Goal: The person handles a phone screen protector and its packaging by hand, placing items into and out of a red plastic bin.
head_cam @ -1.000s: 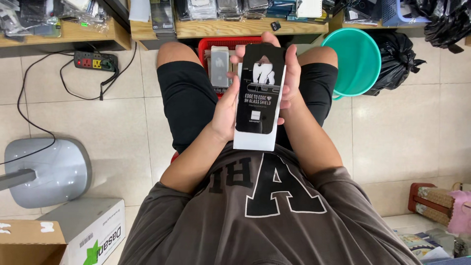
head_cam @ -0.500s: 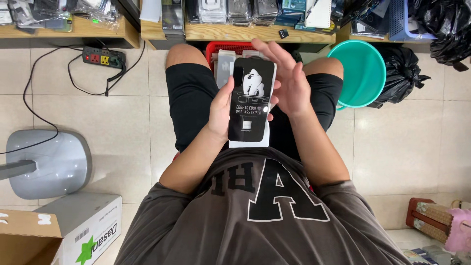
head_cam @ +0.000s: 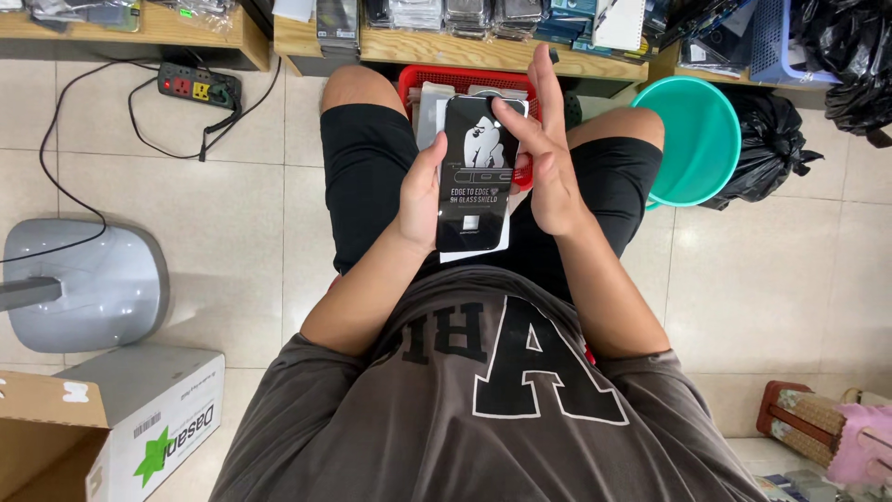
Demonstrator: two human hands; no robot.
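Black screen-protector pack (head_cam: 478,177): gripped along one edge in left hand (head_cam: 420,200); right hand (head_cam: 548,153) open-fingered on top; best kept flat, lightly pressed.

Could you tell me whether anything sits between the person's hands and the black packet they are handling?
Nothing visible does. The left hand grips the black packet along its left edge, and the right hand touches its upper right side with the fingertips. A white card lies directly behind the packet.
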